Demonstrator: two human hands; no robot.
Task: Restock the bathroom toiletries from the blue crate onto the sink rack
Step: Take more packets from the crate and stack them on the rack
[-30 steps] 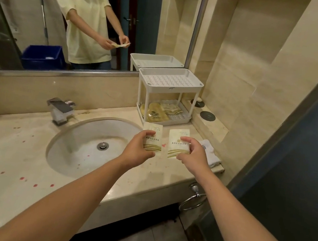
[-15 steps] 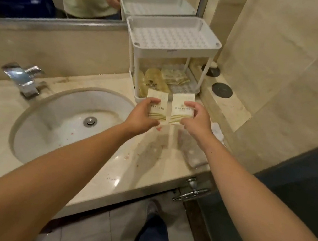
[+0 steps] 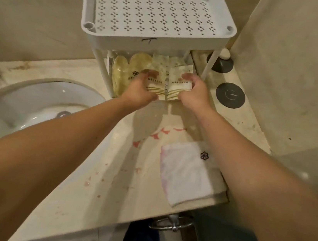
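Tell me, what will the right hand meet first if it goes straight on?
Probably the stocked sachets on the lower shelf of the rack, just ahead of the right hand and its held sachet; depth is unclear.

rack (image 3: 156, 43) = matte white plastic w/ perforated top tray. sachets (image 3: 179, 82) look like smooth paper/foil. counter (image 3: 108, 164) is glossy marble-ish stone, towel (image 3: 183, 172) soft terry cloth, basin (image 3: 41, 100) shiny ceramic.

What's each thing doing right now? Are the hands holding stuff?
Left hand, grips one packet.
Right hand, grips the other packet.
Left packet, held at the rack's lower shelf.
Right packet, held beside it.
Rack, upright, lower shelf holds wrapped packs.
Towel, folded on the counter.
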